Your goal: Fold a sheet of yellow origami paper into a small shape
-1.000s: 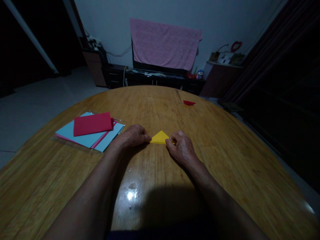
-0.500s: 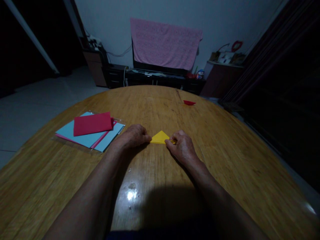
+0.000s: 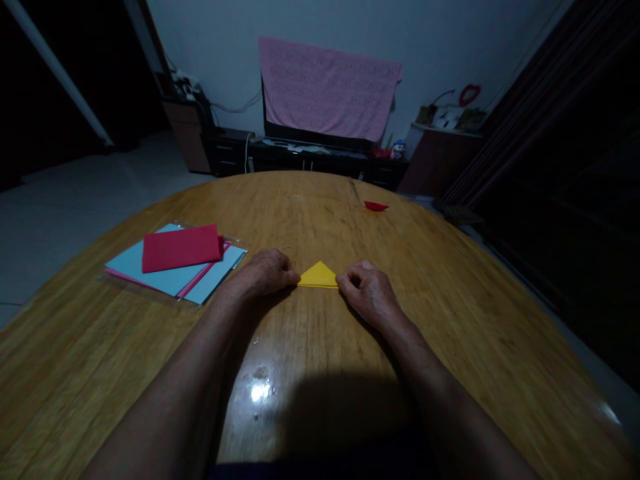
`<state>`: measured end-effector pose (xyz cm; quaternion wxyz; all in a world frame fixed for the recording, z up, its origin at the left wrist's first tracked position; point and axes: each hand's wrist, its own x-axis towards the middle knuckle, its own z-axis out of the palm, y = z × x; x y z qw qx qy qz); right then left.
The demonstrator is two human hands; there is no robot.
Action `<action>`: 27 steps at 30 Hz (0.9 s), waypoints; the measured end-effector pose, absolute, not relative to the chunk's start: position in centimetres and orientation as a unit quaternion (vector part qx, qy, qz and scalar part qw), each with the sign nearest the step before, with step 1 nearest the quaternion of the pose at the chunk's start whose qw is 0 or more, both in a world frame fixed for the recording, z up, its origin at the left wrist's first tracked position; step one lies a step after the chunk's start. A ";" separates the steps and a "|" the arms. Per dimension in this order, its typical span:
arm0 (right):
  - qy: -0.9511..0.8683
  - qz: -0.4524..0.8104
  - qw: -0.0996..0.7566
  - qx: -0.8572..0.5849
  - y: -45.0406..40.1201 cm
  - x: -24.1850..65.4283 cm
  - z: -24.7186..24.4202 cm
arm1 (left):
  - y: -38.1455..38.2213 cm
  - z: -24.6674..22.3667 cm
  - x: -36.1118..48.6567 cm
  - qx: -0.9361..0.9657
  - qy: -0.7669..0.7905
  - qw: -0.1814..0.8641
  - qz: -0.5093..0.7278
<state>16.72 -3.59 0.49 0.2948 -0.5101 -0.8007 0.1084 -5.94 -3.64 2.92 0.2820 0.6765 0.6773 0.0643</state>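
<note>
A folded yellow paper (image 3: 319, 275), shaped like a low triangle with its point away from me, lies on the wooden table. My left hand (image 3: 273, 271) pinches its left corner between thumb and fingers. At the right corner, my right hand (image 3: 367, 288) is closed on the paper, thumb and forefinger pressed together. The middle of the paper shows between the two hands, while its outer corners are hidden by the fingertips.
On the round table (image 3: 310, 193), a red folded paper (image 3: 183, 248) rests on light blue sheets (image 3: 135, 265) at the left. A small red paper piece (image 3: 376, 206) lies at the far right. Behind stands a cabinet below a pink cloth (image 3: 327, 90).
My right thumb and fingers have shifted outward to the right corner, uncovering more of the yellow paper. My left hand keeps its pinch. The whole view has shifted slightly.
</note>
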 end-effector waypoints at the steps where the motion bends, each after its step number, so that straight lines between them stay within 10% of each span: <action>1: -0.806 0.121 0.293 -0.501 -3.5 17.0 0.6 | -3.6 2.9 -5.9 0.675 0.679 0.281 0.064; 27: -0.810 0.200 0.316 -0.451 -2.7 18.7 0.1 | -3.8 3.2 -5.7 0.677 0.680 0.275 0.061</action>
